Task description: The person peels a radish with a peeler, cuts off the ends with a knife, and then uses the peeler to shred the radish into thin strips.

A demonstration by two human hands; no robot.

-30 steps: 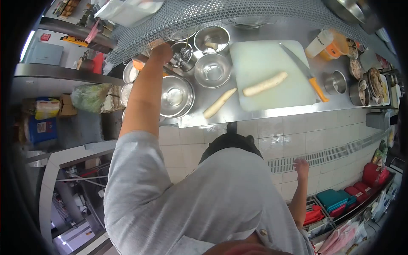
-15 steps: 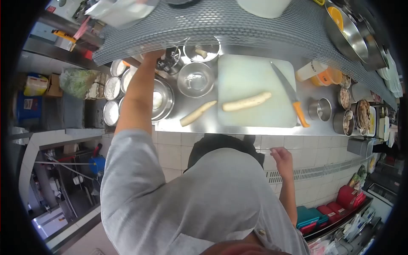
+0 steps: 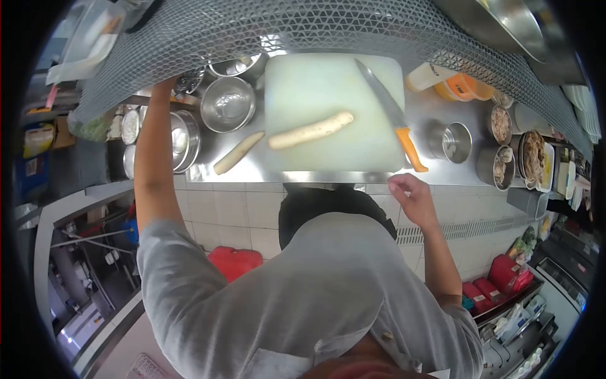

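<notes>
My left arm reaches across the counter's left side. My left hand point(image 3: 165, 83) is partly under the mesh shelf, beside a metal container with dark contents point(image 3: 189, 81); its fingers are hidden. My right hand point(image 3: 413, 199) is at the counter's front edge, fingers curled together with nothing visible in them, just below the orange handle of a knife point(image 3: 409, 146). That knife lies on the right side of a white cutting board point(image 3: 315, 82), blade pointing away. A long pale root vegetable point(image 3: 310, 130) rests on the board. A thinner pale piece point(image 3: 238, 153) lies left of it on the steel.
An empty metal bowl point(image 3: 228, 104) stands left of the board, near stacked metal bowls point(image 3: 187, 142). To the right are a metal cup point(image 3: 451, 141), orange-labelled tubs point(image 3: 464, 87) and pots of food point(image 3: 503, 167). The mesh shelf point(image 3: 284, 28) overhangs the counter's back.
The view has shifted, so the counter items appear farther left. My right hand has come up to the counter edge near the knife handle. My left hand stays under the shelf.
</notes>
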